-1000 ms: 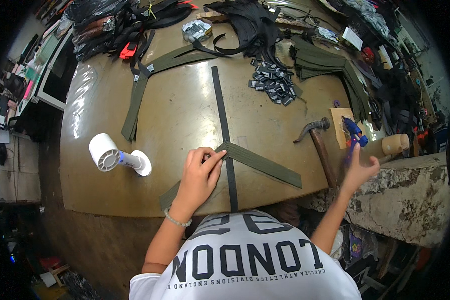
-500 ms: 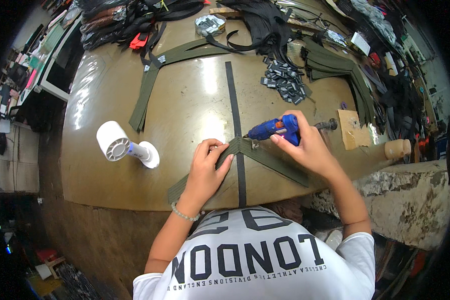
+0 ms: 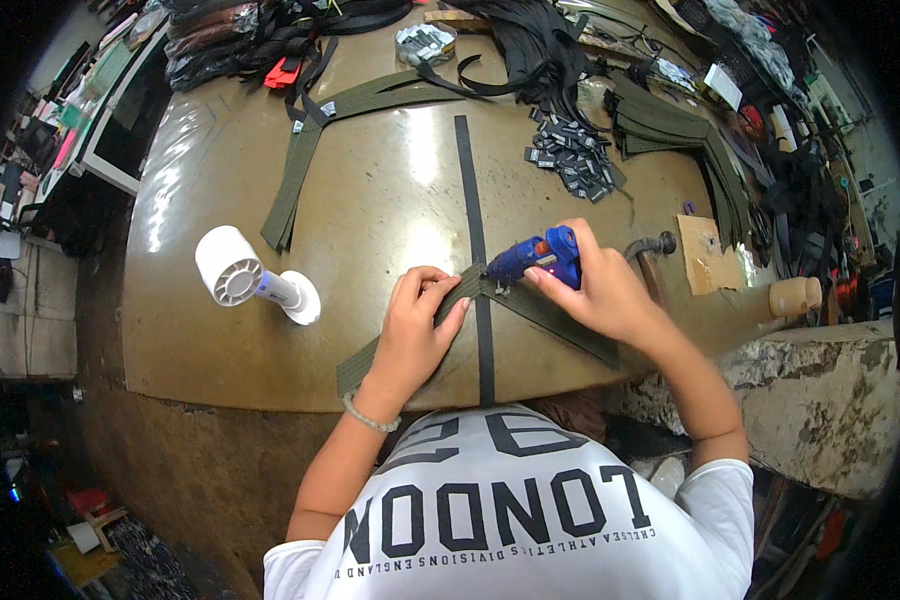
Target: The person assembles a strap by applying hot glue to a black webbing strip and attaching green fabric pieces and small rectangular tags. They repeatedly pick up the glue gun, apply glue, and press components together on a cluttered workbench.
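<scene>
My right hand (image 3: 610,292) grips a blue hot glue gun (image 3: 540,260), its nozzle pointing left at the bend of an olive-green ribbed band (image 3: 562,330). The nozzle is at or just above the band's peak; contact I cannot make out. The band lies in an upturned V across the table, over a straight black strip (image 3: 472,195) that runs away from me. On the V's left arm, close to the peak, my left hand (image 3: 415,325) pinches the band between thumb and fingers, covering part of it.
A white handheld fan (image 3: 232,268) stands at left on the brown table (image 3: 220,365). Beyond lie more green bands (image 3: 660,125), a pile of small dark labels (image 3: 573,160), a clear tub (image 3: 425,45) and black straps (image 3: 535,50). Brown cardboard (image 3: 708,255) and a tape roll (image 3: 795,297) sit at right.
My right hand has brought the glue gun a little to the left, closer to the band's peak. My left hand keeps its pinch on the band. The whole view has shifted slightly.
</scene>
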Demonstrator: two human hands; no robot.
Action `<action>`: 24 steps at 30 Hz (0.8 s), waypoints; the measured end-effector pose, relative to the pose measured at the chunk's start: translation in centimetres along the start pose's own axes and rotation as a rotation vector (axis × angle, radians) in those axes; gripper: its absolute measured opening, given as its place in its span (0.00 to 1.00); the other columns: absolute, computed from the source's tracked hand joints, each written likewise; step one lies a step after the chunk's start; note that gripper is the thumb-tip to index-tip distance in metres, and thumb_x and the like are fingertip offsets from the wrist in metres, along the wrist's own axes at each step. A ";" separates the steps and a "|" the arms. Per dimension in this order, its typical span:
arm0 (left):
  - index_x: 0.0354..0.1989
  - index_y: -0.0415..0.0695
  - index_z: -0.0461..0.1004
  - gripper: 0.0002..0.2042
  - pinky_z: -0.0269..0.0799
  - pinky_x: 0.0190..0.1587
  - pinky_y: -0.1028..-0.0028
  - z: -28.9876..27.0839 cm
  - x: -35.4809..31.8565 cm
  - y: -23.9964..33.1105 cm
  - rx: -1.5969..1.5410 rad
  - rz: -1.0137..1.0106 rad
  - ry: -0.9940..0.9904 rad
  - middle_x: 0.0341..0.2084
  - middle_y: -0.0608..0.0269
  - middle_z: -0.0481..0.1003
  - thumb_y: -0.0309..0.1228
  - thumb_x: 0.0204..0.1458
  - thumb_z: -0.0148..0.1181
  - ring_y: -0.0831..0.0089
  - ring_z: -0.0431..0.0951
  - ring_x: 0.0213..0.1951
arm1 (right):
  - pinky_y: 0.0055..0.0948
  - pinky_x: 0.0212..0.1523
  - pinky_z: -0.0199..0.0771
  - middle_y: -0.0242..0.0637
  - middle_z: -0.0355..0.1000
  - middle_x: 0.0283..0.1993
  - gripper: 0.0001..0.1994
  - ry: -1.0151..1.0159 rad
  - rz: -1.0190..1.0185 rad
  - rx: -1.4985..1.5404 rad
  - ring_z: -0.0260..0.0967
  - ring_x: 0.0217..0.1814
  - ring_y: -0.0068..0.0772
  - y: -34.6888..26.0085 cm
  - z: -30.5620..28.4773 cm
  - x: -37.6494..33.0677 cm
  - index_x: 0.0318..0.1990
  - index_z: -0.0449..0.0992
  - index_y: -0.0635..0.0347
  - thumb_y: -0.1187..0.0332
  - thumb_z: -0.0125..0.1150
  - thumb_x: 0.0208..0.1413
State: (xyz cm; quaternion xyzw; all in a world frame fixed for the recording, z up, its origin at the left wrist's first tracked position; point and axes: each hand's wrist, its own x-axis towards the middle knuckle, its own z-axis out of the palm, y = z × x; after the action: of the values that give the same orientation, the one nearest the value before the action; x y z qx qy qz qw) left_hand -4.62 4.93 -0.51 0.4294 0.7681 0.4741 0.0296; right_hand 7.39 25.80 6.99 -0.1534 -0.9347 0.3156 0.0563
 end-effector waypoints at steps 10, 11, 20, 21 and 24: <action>0.42 0.36 0.79 0.13 0.73 0.45 0.69 0.1 -0.1 -0.1 0.000 -0.012 0.004 0.40 0.54 0.74 0.24 0.48 0.68 0.62 0.76 0.41 | 0.42 0.34 0.76 0.52 0.76 0.31 0.23 -0.149 0.073 0.177 0.77 0.34 0.52 -0.8 -0.3 -4.0 0.48 0.66 0.61 0.55 0.66 0.55; 0.42 0.36 0.79 0.13 0.73 0.45 0.69 0.1 -0.1 -0.1 0.002 -0.018 0.001 0.40 0.54 0.74 0.24 0.48 0.68 0.62 0.77 0.41 | 0.39 0.35 0.76 0.50 0.77 0.33 0.23 -0.183 0.051 0.245 0.79 0.35 0.48 -0.1 -0.7 -4.4 0.48 0.67 0.61 0.54 0.66 0.55; 0.43 0.36 0.79 0.13 0.73 0.44 0.70 0.0 0.0 0.3 0.030 -0.046 -0.021 0.41 0.54 0.73 0.24 0.48 0.69 0.63 0.76 0.40 | 0.49 0.47 0.69 0.59 0.74 0.45 0.29 1.079 0.733 -0.279 0.73 0.48 0.60 17.1 -7.9 -10.3 0.54 0.65 0.69 0.45 0.49 0.65; 0.43 0.36 0.79 0.13 0.73 0.44 0.70 0.0 0.0 0.4 0.030 -0.047 -0.027 0.41 0.54 0.73 0.24 0.48 0.68 0.63 0.76 0.40 | 0.51 0.46 0.69 0.61 0.74 0.45 0.31 0.929 0.905 -0.323 0.72 0.48 0.63 17.1 -8.6 -11.5 0.52 0.68 0.70 0.44 0.47 0.65; 0.43 0.36 0.79 0.13 0.73 0.44 0.70 0.1 0.1 0.4 0.031 -0.051 -0.020 0.41 0.54 0.73 0.24 0.48 0.68 0.64 0.76 0.40 | 0.52 0.41 0.71 0.58 0.77 0.38 0.26 0.445 1.246 -0.743 0.75 0.42 0.62 14.0 -10.0 -13.0 0.33 0.79 0.67 0.47 0.50 0.64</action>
State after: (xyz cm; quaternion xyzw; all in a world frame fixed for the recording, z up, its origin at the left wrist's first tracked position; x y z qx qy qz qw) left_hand -4.42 5.15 -0.19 0.4147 0.7857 0.4570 0.0428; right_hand 25.27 37.94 6.33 -0.7221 -0.6866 -0.0850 -0.0006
